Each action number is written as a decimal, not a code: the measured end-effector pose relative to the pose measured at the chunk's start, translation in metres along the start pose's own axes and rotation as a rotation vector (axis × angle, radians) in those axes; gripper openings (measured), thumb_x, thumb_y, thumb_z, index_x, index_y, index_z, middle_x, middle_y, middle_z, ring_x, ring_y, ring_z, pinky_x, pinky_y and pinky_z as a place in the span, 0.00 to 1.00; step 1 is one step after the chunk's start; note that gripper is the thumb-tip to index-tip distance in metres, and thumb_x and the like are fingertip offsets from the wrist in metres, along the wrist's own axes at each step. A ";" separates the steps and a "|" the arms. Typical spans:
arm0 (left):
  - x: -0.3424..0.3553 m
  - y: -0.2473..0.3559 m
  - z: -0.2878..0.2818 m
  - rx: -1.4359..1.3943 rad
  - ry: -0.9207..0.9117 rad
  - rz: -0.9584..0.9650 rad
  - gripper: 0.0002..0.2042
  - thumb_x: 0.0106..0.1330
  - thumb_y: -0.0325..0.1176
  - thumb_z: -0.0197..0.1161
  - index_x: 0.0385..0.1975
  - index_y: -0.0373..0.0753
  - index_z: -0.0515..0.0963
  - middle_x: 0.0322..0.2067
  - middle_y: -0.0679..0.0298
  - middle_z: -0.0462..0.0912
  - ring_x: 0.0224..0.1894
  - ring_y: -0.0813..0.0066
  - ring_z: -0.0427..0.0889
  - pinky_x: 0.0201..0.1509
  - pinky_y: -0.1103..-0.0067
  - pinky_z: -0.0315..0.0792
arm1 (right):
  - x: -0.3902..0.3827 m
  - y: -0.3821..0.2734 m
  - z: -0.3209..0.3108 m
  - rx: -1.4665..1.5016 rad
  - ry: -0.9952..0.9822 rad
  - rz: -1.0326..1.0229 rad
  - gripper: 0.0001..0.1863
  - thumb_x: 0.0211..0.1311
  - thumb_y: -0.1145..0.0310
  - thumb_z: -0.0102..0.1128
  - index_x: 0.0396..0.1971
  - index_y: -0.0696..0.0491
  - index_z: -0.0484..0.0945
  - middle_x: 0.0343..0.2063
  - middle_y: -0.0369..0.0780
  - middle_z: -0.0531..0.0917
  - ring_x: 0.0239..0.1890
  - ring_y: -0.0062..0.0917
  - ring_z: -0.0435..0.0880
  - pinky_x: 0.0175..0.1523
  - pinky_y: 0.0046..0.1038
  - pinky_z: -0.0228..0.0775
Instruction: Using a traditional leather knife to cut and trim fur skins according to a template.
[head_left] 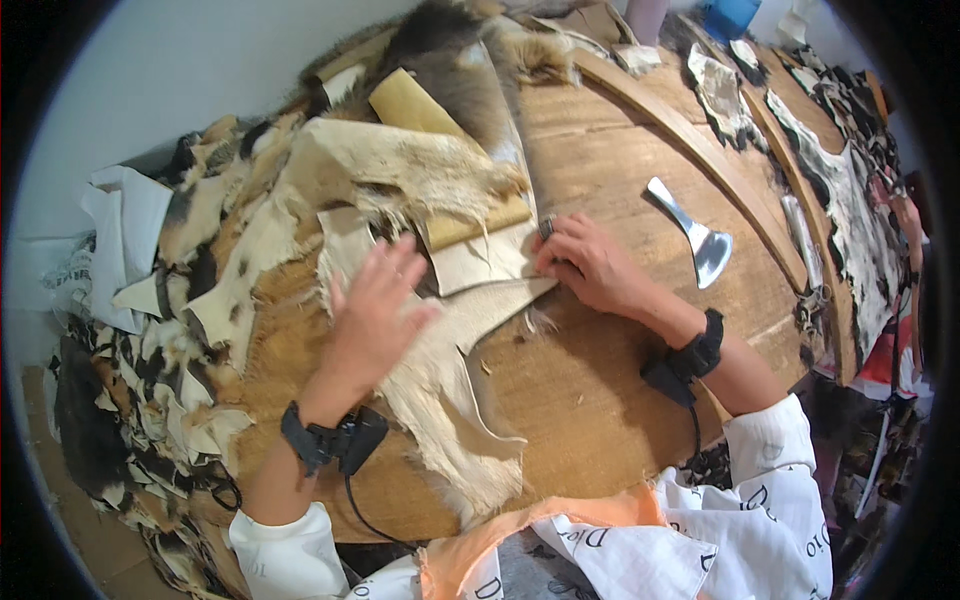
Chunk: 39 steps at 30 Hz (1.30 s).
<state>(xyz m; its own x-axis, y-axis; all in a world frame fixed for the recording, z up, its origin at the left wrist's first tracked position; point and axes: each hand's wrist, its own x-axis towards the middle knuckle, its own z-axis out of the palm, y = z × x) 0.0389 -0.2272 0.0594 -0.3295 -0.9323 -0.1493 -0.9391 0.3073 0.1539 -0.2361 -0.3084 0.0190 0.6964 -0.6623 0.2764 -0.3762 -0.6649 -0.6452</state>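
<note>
My left hand (375, 305), fingers spread, is over a long cream hide piece (445, 400) on the board, its fingertips near the frayed edge of an upper pale hide (390, 155). My right hand (590, 265) has its fingers bent and pressed together at the right edge of a pale leather piece (480, 260), where it meets the long hide. Yellow strips (415, 100) lie among these layers, over grey-brown fur (420, 45). A shiny fan-shaped metal scraper (710, 250) lies right of my right hand.
The wooden board (585, 390) carries piled fur scraps (180, 400) at left, white paper (125, 230), wooden strips (680, 140) and black-and-white hide pieces (850, 230) at right. A blue container (730, 18) stands at the back; another person's hand (905, 215) shows at far right.
</note>
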 end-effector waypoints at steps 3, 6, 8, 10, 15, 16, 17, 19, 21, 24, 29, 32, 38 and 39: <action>0.038 -0.064 -0.034 -0.216 0.399 -0.156 0.21 0.60 0.45 0.55 0.50 0.41 0.72 0.57 0.59 0.66 0.60 0.63 0.62 0.61 0.53 0.49 | -0.001 -0.002 0.003 0.015 0.059 -0.045 0.04 0.47 0.77 0.57 0.24 0.53 0.72 0.30 0.39 0.74 0.37 0.35 0.70 0.43 0.31 0.62; 0.087 -0.129 -0.035 -0.230 0.567 -0.139 0.21 0.58 0.45 0.58 0.48 0.41 0.74 0.55 0.60 0.69 0.61 0.62 0.61 0.59 0.53 0.52 | -0.005 -0.002 0.005 -0.003 0.053 -0.056 0.05 0.47 0.76 0.57 0.25 0.53 0.72 0.31 0.39 0.73 0.38 0.36 0.70 0.43 0.32 0.63; 0.098 -0.162 -0.026 -0.103 0.624 -0.140 0.21 0.56 0.45 0.59 0.48 0.43 0.74 0.53 0.62 0.71 0.59 0.63 0.62 0.58 0.54 0.52 | 0.002 -0.011 0.007 0.013 0.050 -0.065 0.05 0.48 0.76 0.57 0.25 0.53 0.72 0.31 0.39 0.73 0.37 0.36 0.70 0.42 0.32 0.64; 0.117 -0.155 -0.028 -0.025 0.670 -0.102 0.21 0.55 0.45 0.61 0.48 0.45 0.75 0.51 0.63 0.73 0.58 0.64 0.62 0.57 0.56 0.52 | -0.001 -0.008 0.003 0.000 0.051 -0.051 0.05 0.47 0.76 0.58 0.26 0.52 0.73 0.31 0.39 0.73 0.38 0.36 0.70 0.42 0.32 0.64; 0.122 -0.159 -0.048 0.020 0.345 -0.144 0.14 0.49 0.36 0.61 0.38 0.49 0.80 0.38 0.69 0.78 0.45 0.66 0.68 0.53 0.67 0.56 | -0.003 -0.006 0.002 -0.013 0.031 -0.010 0.06 0.47 0.75 0.59 0.27 0.52 0.74 0.30 0.38 0.73 0.39 0.35 0.70 0.43 0.32 0.64; 0.116 -0.169 -0.054 0.090 0.418 -0.112 0.14 0.49 0.30 0.59 0.38 0.45 0.80 0.37 0.65 0.79 0.45 0.65 0.70 0.53 0.72 0.60 | -0.003 -0.004 0.003 0.000 0.043 -0.038 0.06 0.47 0.75 0.59 0.26 0.52 0.74 0.30 0.38 0.73 0.39 0.35 0.70 0.43 0.32 0.64; 0.105 -0.183 -0.064 0.187 0.492 -0.242 0.14 0.50 0.28 0.58 0.39 0.45 0.79 0.37 0.64 0.79 0.45 0.65 0.70 0.53 0.72 0.60 | -0.004 -0.004 0.004 0.008 0.044 -0.033 0.06 0.47 0.75 0.59 0.26 0.52 0.74 0.30 0.38 0.73 0.39 0.35 0.70 0.43 0.32 0.64; 0.084 -0.163 -0.093 0.557 0.690 -0.476 0.17 0.50 0.27 0.57 0.43 0.44 0.77 0.38 0.62 0.79 0.44 0.64 0.71 0.53 0.73 0.60 | -0.006 -0.002 0.002 0.003 0.050 -0.031 0.05 0.47 0.75 0.58 0.26 0.52 0.73 0.30 0.38 0.72 0.38 0.35 0.70 0.43 0.31 0.64; 0.083 -0.146 -0.097 0.824 0.805 -0.568 0.20 0.50 0.27 0.57 0.46 0.43 0.75 0.38 0.60 0.79 0.44 0.62 0.73 0.52 0.72 0.62 | -0.012 0.003 0.001 0.002 0.057 -0.018 0.05 0.47 0.75 0.58 0.26 0.52 0.73 0.29 0.38 0.72 0.38 0.35 0.70 0.42 0.31 0.64; 0.087 -0.183 -0.080 0.148 0.761 -0.403 0.25 0.50 0.30 0.62 0.52 0.44 0.70 0.36 0.62 0.78 0.38 0.67 0.74 0.44 0.74 0.67 | -0.001 -0.004 0.009 0.033 0.071 -0.071 0.05 0.47 0.76 0.57 0.26 0.52 0.73 0.29 0.38 0.72 0.37 0.35 0.70 0.42 0.31 0.64; 0.148 -0.090 -0.034 -1.227 0.279 -0.589 0.23 0.55 0.34 0.65 0.47 0.28 0.69 0.36 0.62 0.78 0.34 0.80 0.76 0.39 0.83 0.71 | -0.002 0.004 0.011 0.079 0.100 -0.092 0.04 0.48 0.76 0.57 0.25 0.52 0.72 0.30 0.38 0.73 0.37 0.35 0.70 0.42 0.31 0.64; 0.150 -0.080 -0.024 -1.432 0.257 -0.528 0.16 0.57 0.33 0.64 0.42 0.34 0.72 0.36 0.65 0.78 0.35 0.82 0.76 0.41 0.84 0.70 | 0.003 0.001 0.011 0.074 0.102 -0.128 0.04 0.48 0.75 0.57 0.24 0.52 0.72 0.30 0.38 0.74 0.38 0.35 0.71 0.43 0.30 0.64; 0.081 0.003 -0.048 -1.375 0.518 -0.200 0.11 0.56 0.30 0.64 0.35 0.32 0.76 0.31 0.63 0.80 0.29 0.82 0.76 0.35 0.82 0.71 | -0.010 0.013 0.008 0.094 0.092 -0.086 0.03 0.48 0.76 0.57 0.24 0.52 0.73 0.32 0.37 0.74 0.40 0.34 0.70 0.46 0.31 0.63; 0.054 0.022 -0.054 -1.181 0.437 -0.262 0.09 0.56 0.30 0.63 0.32 0.32 0.77 0.30 0.64 0.80 0.30 0.82 0.77 0.35 0.82 0.71 | -0.012 0.015 0.007 0.087 0.100 -0.101 0.04 0.47 0.76 0.58 0.24 0.53 0.73 0.31 0.37 0.74 0.40 0.34 0.71 0.45 0.31 0.63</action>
<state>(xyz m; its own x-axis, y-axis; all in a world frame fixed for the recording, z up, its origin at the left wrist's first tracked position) 0.0056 -0.2815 0.1076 0.1206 -0.9927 -0.0102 -0.2417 -0.0393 0.9695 -0.2460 -0.3082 0.0014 0.6622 -0.6276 0.4095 -0.2502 -0.7003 -0.6685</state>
